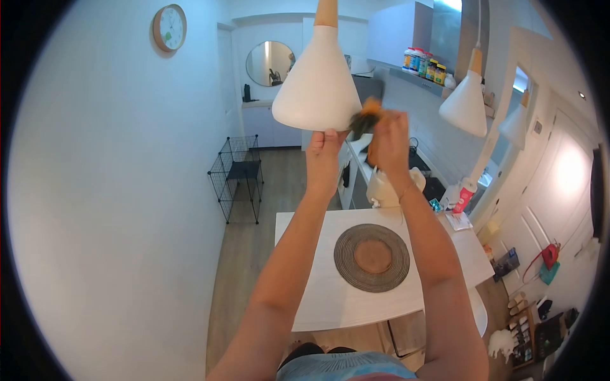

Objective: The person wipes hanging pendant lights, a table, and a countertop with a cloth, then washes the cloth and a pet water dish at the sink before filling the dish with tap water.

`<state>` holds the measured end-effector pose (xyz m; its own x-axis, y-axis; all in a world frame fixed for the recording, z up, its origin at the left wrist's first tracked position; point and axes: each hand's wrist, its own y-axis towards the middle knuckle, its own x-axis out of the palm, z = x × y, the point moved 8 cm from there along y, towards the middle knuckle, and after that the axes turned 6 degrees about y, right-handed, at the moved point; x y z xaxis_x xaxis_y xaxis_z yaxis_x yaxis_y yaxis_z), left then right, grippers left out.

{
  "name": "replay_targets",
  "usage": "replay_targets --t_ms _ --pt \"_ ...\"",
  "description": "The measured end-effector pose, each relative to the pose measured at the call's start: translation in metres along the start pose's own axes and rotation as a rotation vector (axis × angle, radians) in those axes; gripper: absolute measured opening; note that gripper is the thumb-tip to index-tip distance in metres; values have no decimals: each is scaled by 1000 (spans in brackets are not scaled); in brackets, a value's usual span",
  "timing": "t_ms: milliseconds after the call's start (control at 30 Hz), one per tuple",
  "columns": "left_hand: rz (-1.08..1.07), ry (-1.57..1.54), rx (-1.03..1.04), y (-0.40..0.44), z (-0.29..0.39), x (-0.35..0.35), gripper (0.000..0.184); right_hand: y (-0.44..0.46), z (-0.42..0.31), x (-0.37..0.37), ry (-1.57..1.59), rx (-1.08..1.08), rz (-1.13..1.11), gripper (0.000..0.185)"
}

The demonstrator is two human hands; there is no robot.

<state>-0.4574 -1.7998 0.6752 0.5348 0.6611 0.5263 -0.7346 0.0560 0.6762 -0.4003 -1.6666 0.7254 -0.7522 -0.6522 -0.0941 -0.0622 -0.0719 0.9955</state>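
Observation:
A white cone-shaped pendant lamp (318,86) with a wooden neck hangs in front of me. My left hand (324,155) is closed on its bottom rim, thumb outside and the other fingers mostly hidden under the shade. Beside the shade's right edge, my right hand (390,141) is raised and closed on a dark green and orange duster-like thing (365,119). Motion blurs that thing, so its exact kind is unclear. Its dark end touches or nearly touches the lampshade.
Below my arms stands a white table (318,305) with a round woven placemat (343,270). A second pendant lamp (464,105) hangs to the right. A black wire rack (244,171) is on the floor by the left wall. A pink-and-white canister (466,195) stands at the table's right.

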Motion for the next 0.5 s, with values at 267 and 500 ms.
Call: replay_targets --t_ms 267,500 --pt "30 -117 -26 0 -4 2 31 54 -38 33 92 -31 -90 26" --pt "-29 -228 -134 3 -4 -18 30 -8 -60 8 -199 -438 4 39"
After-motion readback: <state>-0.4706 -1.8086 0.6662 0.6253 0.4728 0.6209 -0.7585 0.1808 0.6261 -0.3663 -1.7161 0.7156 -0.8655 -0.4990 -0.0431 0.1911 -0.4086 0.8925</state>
